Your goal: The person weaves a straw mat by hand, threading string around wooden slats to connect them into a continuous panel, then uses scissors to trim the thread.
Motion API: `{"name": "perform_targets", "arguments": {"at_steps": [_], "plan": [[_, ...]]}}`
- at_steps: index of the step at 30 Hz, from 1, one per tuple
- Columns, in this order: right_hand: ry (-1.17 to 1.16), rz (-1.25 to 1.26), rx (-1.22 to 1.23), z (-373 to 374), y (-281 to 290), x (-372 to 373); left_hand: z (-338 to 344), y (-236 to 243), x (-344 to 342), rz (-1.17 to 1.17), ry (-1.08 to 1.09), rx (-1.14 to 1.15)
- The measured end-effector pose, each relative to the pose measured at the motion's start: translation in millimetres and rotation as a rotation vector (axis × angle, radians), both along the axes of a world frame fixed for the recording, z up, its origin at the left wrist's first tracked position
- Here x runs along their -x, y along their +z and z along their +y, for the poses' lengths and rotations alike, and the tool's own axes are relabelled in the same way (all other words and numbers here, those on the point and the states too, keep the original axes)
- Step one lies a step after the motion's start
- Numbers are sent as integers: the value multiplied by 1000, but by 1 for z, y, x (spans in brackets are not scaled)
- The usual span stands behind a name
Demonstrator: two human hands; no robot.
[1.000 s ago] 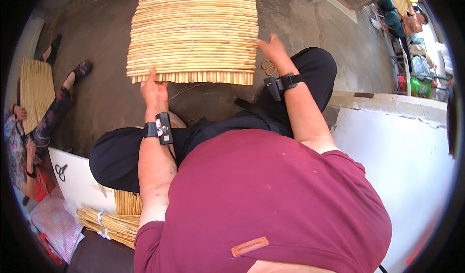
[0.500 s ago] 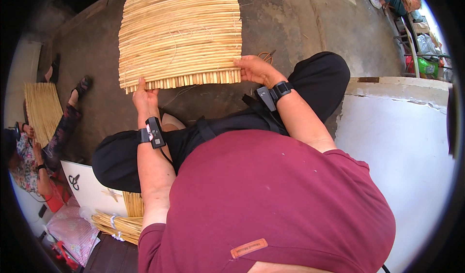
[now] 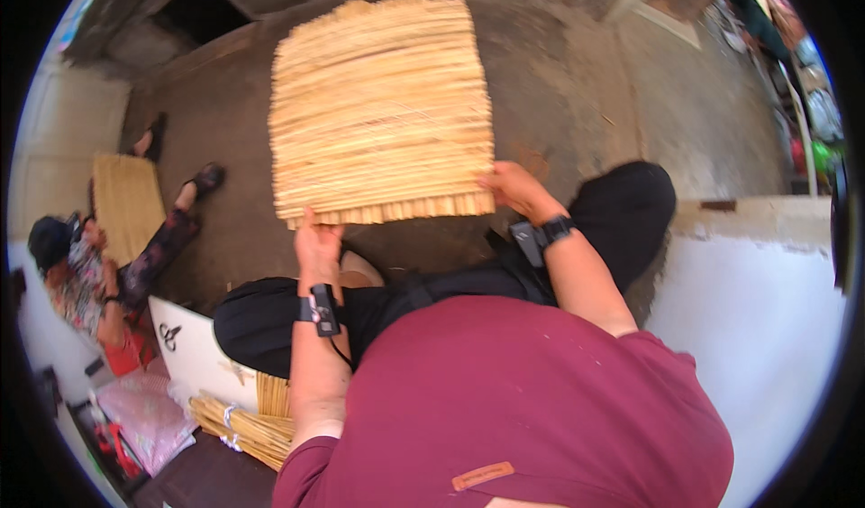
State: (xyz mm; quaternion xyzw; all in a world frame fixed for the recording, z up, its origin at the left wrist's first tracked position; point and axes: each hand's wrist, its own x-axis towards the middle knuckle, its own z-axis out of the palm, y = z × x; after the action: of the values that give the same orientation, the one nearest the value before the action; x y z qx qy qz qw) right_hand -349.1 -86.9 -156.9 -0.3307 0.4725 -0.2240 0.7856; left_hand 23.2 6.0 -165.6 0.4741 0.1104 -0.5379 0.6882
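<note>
A square mat of pale straw-coloured reeds [image 3: 383, 112], the reeds lying side by side crosswise, is spread out in front of my knees. Its near edge shows a row of cut reed ends. My left hand [image 3: 318, 245] pinches that edge close to the left corner, thumb on top and the other fingers partly hidden beneath. At the near right corner, my right hand [image 3: 519, 189] grips the mat's side edge. Thin loose thread shows faintly across the mat's middle. The picture is somewhat blurred.
By my left thigh, black scissors [image 3: 168, 335] lie on a white board [image 3: 194, 346]. Bundled reeds [image 3: 243, 429] rest beside it. Further left, another person [image 3: 86, 278] sits with a second reed mat [image 3: 129, 204]. A low white wall [image 3: 748, 328] stands on my right.
The whole view has shifted, so everything appears lower and further right, with more of the mat's far edge showing. Both hands keep their hold on the mat.
</note>
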Motion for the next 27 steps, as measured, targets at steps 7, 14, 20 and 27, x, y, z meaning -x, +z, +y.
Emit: {"name": "perform_targets", "arguments": {"at_steps": [7,14,20,27], "plan": [[-114,-7,-60,-12,7,10,-2,0,-36,-300,90,-200],[-476,147,259,-23,-2,12,2,-9,-38,-103,-194,-7],[-605,412,871,-26,105,32,12,20,-10,-483,-168,-334],[-447,911,1203,14,244,99,-32,189,-19,-1213,-82,124]]}}
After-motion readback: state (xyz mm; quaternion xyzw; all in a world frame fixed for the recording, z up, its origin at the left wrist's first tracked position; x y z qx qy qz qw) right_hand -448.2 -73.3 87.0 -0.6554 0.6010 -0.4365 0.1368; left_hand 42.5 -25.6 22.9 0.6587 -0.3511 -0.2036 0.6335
